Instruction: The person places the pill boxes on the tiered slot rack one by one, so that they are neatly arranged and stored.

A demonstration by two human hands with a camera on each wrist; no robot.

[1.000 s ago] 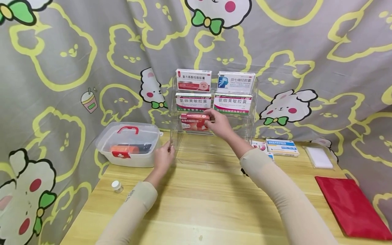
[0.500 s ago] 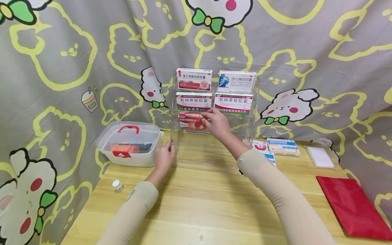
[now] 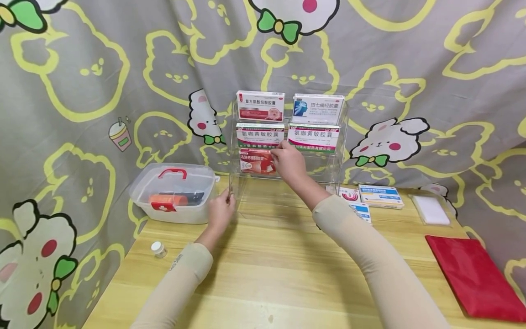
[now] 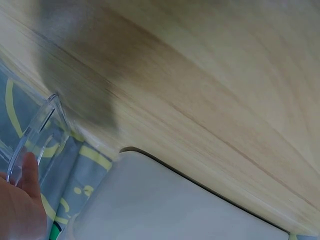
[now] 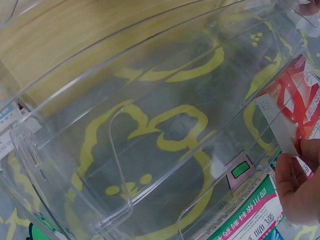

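The red box (image 3: 258,161) is pinched by the right hand (image 3: 289,163) in the clear rack (image 3: 341,137)'s third tier; its left edge is gripped by the left hand (image 3: 220,211). More boxes (image 3: 380,196) lie unshelved on the counter (image 3: 271,269), right.

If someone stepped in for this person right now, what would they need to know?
Right hand holds the red box in the clear rack's third tier, left side. Left hand grips the rack's front left edge. Done: four boxes fill the two upper tiers. Left: let go of the red box; the slot beside it looks empty, and more boxes lie on the table to the right.
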